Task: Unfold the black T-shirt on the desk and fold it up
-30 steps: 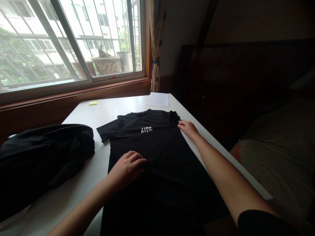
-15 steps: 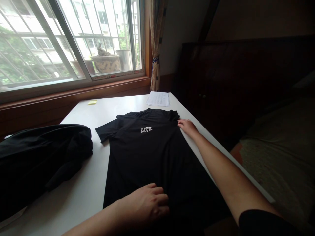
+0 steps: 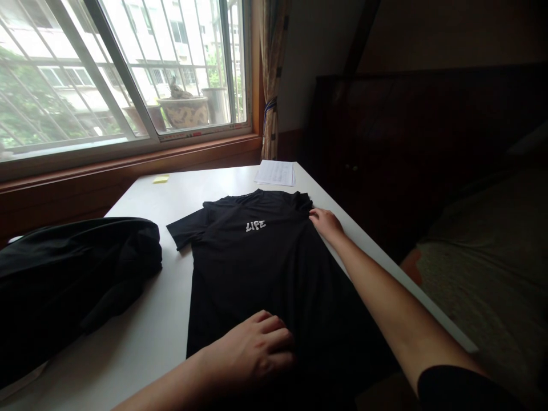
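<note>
A black T-shirt (image 3: 252, 268) with white lettering lies spread on the white table, its collar toward the far end. My right hand (image 3: 327, 224) pinches the shirt's edge just below the sleeve on the right. Over the lower middle of the shirt, my left hand (image 3: 268, 345) has its fingers curled down against the fabric; its fingertips are hidden, and the cloth under them is too dark to show a fold. The left sleeve lies stretched out flat, while the right one looks bunched.
Another black garment (image 3: 81, 274) is heaped at the left of the white table (image 3: 171, 194). Papers (image 3: 275, 173) and a yellow note pad (image 3: 161, 179) lie at the far end, below a window and a curtain (image 3: 270, 85).
The left side of the shirt and its lettering have shifted slightly to the right. My left hand has moved slightly up the shirt; my right hand has hardly moved.
</note>
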`<action>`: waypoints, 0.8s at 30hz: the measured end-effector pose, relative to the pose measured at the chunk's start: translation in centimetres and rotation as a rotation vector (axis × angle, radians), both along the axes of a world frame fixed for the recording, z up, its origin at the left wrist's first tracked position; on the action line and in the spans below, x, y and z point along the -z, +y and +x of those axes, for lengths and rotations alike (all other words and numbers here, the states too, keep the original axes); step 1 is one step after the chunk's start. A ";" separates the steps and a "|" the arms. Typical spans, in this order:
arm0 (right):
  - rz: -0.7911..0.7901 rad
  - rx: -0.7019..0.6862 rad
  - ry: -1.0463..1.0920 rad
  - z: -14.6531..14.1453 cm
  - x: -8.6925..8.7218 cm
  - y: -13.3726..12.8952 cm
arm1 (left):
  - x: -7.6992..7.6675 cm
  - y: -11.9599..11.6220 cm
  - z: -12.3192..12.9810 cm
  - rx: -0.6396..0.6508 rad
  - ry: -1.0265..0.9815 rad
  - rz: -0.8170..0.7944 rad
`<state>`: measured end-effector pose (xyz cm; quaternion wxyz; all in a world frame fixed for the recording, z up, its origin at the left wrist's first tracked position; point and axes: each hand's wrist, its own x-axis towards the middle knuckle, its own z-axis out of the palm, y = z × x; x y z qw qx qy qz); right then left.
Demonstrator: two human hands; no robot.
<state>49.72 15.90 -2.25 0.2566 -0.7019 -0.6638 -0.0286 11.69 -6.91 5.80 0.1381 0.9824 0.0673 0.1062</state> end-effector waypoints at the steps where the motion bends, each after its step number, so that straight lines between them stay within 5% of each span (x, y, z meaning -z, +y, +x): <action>1: 0.013 0.015 0.002 -0.5 0.0 -0.4 | -0.1 0.2 -0.2 -0.031 -0.023 -0.014; 5: 0.044 -0.013 -0.007 -2.9 0.0 -2.9 | 0.6 2.2 -2.1 -0.285 -0.101 -0.003; 11: -0.191 -0.178 -0.132 -4.3 0.7 -7.7 | 5.3 5.7 -6.1 -0.705 -0.113 0.144; 15: -0.332 -0.138 -0.193 -3.4 0.5 -9.3 | 7.1 5.9 -7.2 -0.764 0.027 0.217; 24: -0.436 -0.087 -0.221 -2.3 -0.3 -11.1 | 6.6 5.2 -7.0 -0.775 0.111 0.270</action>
